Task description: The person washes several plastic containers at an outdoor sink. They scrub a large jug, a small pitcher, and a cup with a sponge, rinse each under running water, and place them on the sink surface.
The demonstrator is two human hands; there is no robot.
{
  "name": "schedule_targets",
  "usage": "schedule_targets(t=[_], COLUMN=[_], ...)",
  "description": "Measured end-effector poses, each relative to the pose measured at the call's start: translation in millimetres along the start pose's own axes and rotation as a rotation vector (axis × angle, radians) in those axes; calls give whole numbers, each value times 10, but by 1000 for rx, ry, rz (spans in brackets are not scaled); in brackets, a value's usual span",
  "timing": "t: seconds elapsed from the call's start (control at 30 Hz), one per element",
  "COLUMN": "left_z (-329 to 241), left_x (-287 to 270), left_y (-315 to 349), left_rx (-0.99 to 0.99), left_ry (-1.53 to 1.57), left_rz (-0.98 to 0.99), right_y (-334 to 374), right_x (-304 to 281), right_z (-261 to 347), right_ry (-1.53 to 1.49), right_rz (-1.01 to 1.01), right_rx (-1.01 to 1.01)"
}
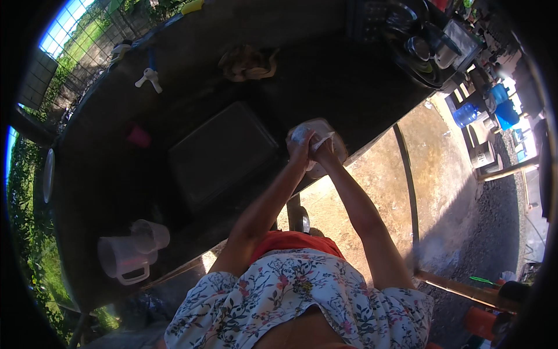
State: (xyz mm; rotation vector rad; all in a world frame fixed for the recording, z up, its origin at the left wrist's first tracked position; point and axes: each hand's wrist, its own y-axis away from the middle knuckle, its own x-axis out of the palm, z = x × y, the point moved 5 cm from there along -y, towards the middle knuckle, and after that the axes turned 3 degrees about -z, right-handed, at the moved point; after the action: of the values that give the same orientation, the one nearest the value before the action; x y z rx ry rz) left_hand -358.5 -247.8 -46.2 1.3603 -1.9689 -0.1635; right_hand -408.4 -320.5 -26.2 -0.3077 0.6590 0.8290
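Note:
Both hands are close together over the counter's near edge. My left hand (298, 149) is closed around a pale bluish-white bundle (300, 134), which may be cloth or plastic. Beside it, my right hand (321, 150) grips a thin white sheet-like piece (324, 139), with a loose corner sticking out to the right. Whether the two white parts are one thing, I cannot tell. Under the hands lies a pale, shallow container (339, 136) with rounded corners, partly covered by them.
A dim rectangular tray-like shape (224, 154) lies on the dark counter (331, 75). Clear plastic jugs (125, 256), a pink cup (138, 135), a white tap (149, 79) and a brown crumpled item (247, 63) are around it. Pots (418, 47) stand far right.

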Motion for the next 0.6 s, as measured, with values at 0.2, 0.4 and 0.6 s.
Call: schedule_targets(t=[0.2,0.4,0.6], left_z=[-179,-334,-470], left_x=[160,52,-443], left_y=[93,-184,-264], left_rx=[83,282,253], left_ry=[-2,-143,24], left_rz=[103,-98,-268], right_y=[24,126,281], right_x=[177,153,282], right_z=[-392,-260,-682], right_ry=[-1218,-2020,-1964], right_rz=[101,266,154], right_rx=[118,-29,275])
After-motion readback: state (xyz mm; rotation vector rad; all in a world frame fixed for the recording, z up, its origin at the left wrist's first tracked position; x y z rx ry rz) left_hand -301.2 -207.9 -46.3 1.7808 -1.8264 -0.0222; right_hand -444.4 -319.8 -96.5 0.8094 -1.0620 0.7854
